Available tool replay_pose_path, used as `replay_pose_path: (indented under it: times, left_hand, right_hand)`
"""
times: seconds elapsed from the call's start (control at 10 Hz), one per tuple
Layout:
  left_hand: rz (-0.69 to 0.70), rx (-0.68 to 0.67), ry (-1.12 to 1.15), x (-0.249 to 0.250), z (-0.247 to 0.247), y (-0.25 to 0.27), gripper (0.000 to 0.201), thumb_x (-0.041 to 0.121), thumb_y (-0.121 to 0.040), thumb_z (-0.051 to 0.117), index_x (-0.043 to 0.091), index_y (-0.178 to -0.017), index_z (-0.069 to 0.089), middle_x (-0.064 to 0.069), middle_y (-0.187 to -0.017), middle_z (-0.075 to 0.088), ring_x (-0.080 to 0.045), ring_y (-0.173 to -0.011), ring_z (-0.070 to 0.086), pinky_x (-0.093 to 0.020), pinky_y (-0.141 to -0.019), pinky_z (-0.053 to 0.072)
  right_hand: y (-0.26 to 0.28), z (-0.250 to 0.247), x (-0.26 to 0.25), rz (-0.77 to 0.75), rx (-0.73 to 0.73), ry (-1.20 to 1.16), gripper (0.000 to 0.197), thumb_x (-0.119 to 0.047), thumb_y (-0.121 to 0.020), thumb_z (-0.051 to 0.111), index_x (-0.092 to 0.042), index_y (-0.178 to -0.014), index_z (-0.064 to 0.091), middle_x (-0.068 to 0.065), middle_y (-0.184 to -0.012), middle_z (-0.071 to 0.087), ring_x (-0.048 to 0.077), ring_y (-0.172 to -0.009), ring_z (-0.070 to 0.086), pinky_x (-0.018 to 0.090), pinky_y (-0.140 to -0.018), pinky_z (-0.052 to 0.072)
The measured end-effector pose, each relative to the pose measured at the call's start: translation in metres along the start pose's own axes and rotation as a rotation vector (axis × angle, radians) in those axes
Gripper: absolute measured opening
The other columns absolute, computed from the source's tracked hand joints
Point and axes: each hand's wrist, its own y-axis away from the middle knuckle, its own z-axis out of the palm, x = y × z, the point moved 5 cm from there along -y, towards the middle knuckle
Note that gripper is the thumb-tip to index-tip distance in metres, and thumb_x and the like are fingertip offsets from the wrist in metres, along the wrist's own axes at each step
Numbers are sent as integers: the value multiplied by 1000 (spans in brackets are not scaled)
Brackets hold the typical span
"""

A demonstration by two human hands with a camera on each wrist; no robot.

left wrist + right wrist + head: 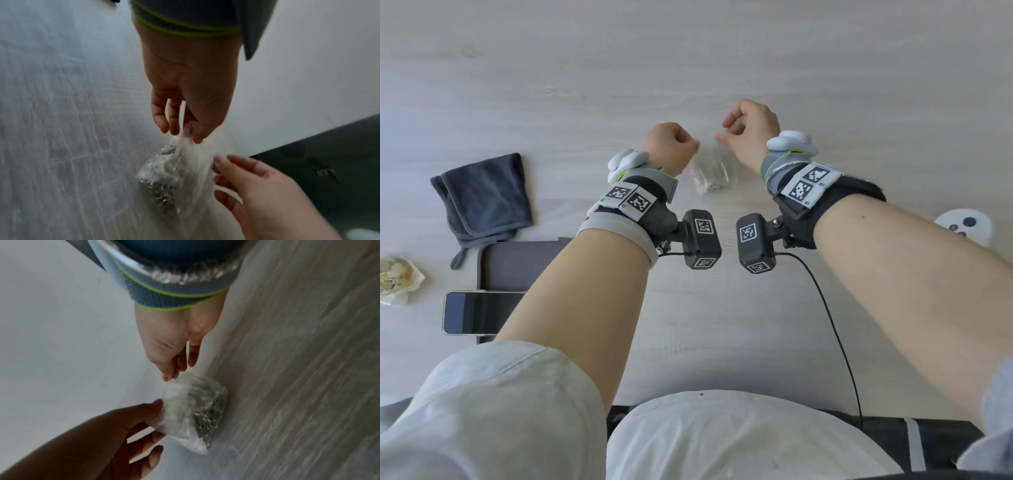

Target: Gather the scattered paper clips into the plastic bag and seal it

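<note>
We see a pale, grey-washed wood-grain worktop (688, 68) filling most of the head view, evenly lit with soft shadows. On its left lies a folded dark grey cloth with a hanging loop (482, 195), near a dark grey flat sleeve or pad (517, 263) on which a black smartphone with a dark screen (472, 311) rests. At the far left edge sits a crumpled pale wrapper (397, 277). At the right edge lies a white round controller with dark buttons (965, 226). In the wrist views we see a plain white wall (51, 321) behind the worktop.
</note>
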Motion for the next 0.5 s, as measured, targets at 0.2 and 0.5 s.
replay_pose_path:
  times: [0.2,0.5]
  left_hand:
    - [-30,-30,33,-8,7,-4,24,17,-82,61,24,-64,46,-2,-82,61,-31,-79,68,-47,-72,59]
    - [-22,-60,-87,-9,9,-14,32,19,-79,60,15,-109,49,0,-101,59,-22,-84,57,-34,-73,53]
  right_hand:
    - [-5,17,12,81,-11,132,12,-17,-81,63,-14,-92,66,-2,-80,63,13,-76,56,25,-75,49]
    - [-6,6,8,146,-25,217,24,-21,-82,59,-13,-104,59,5,-110,63,24,-97,60,26,-73,42]
